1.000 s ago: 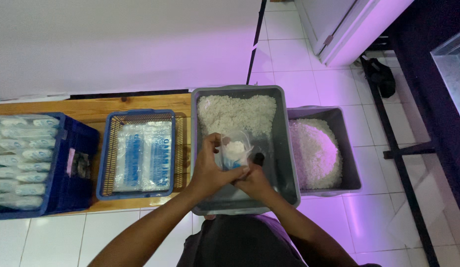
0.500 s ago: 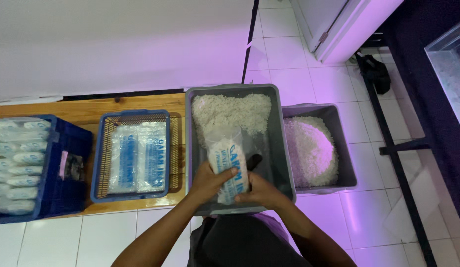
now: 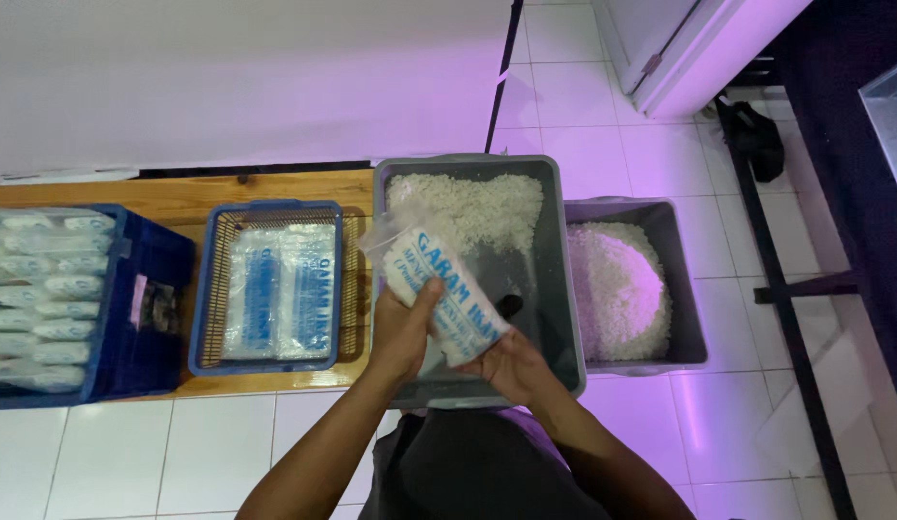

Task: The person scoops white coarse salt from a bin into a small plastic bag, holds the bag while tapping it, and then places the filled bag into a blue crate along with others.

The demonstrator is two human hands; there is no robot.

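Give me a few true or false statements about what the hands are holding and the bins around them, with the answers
1. Both hands hold one filled clear bag. True.
2. The left hand is inside the blue basket. False: it grips the bag over the large grey tub.
3. The smaller grey bin holds white grains. True.
4. The blue crate stands on the floor tiles. False: it sits on the wooden bench.

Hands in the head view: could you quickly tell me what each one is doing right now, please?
Left hand: closed around the filled plastic packet.
Right hand: cupped under the same packet's lower end.
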